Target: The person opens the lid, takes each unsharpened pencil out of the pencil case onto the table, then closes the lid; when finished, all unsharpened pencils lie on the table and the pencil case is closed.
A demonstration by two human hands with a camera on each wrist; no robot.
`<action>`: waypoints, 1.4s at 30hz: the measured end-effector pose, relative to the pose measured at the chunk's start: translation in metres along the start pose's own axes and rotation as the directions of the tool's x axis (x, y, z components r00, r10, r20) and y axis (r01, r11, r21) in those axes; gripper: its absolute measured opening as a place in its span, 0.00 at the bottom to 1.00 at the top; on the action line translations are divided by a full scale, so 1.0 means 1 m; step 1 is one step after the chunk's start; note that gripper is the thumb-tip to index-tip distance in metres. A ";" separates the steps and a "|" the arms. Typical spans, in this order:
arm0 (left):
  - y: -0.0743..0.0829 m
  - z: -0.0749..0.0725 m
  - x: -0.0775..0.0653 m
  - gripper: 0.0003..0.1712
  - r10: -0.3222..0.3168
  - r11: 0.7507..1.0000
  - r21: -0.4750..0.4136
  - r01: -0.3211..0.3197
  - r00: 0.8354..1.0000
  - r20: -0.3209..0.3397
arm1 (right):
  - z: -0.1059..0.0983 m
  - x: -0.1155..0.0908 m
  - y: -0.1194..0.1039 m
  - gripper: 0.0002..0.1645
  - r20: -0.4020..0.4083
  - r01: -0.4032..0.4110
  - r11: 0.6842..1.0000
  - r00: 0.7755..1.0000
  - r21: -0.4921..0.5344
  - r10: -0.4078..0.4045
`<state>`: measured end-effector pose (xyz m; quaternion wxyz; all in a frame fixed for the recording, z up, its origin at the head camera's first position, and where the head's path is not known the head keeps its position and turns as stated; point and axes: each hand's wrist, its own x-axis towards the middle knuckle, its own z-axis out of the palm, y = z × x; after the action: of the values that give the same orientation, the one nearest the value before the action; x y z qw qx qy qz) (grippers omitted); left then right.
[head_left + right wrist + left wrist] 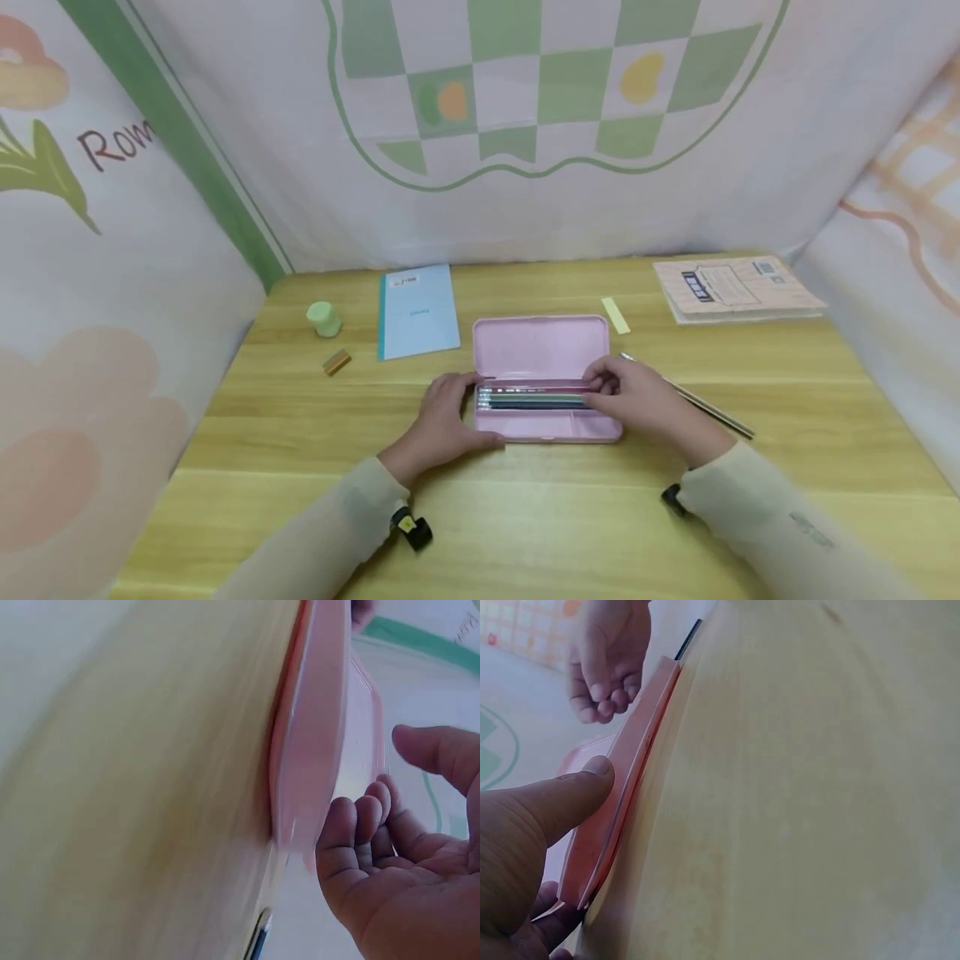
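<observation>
A pink pencil case (540, 346) lies with its lid folded back on the table. Several pencils (528, 400) lie side by side in its long compartment. My left hand (442, 421) grips the case's left end, thumb along the front wall and fingers round the far side. Over the right end of the case is my right hand (641, 404), hiding the pencils' right ends in the head view. Its fingers are loosely bent, the thumb stands apart, and nothing shows between them in the right wrist view. More pencils (720, 417) lie on the table beyond the right hand.
A light blue notebook (422, 312) lies behind the case to the left. Left of it are a green round container (324, 319) and a small brown block (337, 362). A pale yellow strip (616, 316) and a patterned book (735, 289) lie at the back right.
</observation>
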<state>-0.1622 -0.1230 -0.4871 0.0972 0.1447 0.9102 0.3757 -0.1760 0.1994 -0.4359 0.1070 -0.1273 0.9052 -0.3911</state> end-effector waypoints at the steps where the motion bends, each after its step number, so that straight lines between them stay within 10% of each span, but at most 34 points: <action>1: 0.000 0.001 0.000 0.63 0.000 1.000 -0.004 0.000 1.000 0.000 | 0.004 0.002 -0.002 0.15 -0.007 0.017 1.000 1.000 -0.009 -0.017; 24: -0.002 0.002 0.000 0.63 0.028 0.999 0.017 -0.028 0.999 -0.016 | 0.026 0.011 -0.016 0.21 0.085 0.077 0.997 0.993 0.010 -0.078; 42: -0.003 0.002 0.002 0.64 0.026 1.000 0.008 -0.026 0.999 -0.029 | 0.026 0.014 -0.022 0.21 0.081 0.124 0.979 0.990 -0.160 -0.112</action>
<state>-0.1645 -0.1234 -0.4909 0.0785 0.1513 0.9110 0.3755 -0.1778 0.1624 -0.4384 0.1052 -0.2030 0.9209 -0.3156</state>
